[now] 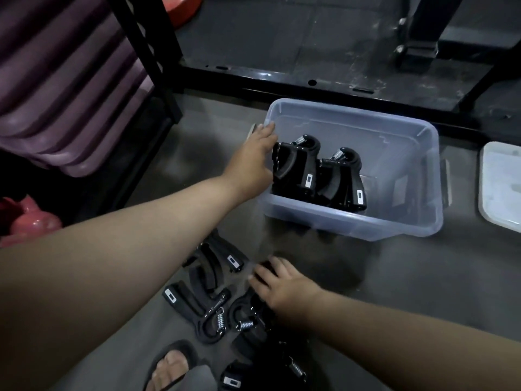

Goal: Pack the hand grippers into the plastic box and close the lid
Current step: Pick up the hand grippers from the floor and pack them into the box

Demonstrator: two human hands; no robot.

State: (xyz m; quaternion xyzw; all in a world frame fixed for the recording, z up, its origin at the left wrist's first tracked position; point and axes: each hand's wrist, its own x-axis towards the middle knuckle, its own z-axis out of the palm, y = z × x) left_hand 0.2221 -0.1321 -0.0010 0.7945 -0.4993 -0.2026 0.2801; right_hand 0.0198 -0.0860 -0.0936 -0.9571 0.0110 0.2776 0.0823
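Hand grippers (296, 170) upright in plastic box (338, 221); white labels (309, 180) illegible

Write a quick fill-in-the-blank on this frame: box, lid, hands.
The white flat lid lies to the ___ of the clear plastic box.
The box's top is ___.
The right hand rests on black spring hand grippers lying on the ___.
The upright grippers stand inside the ___.
Missing words: right; open; floor; box.

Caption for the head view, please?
Left hand beside two hand grippers in the plastic box; right hand over loose grippers on the floor.
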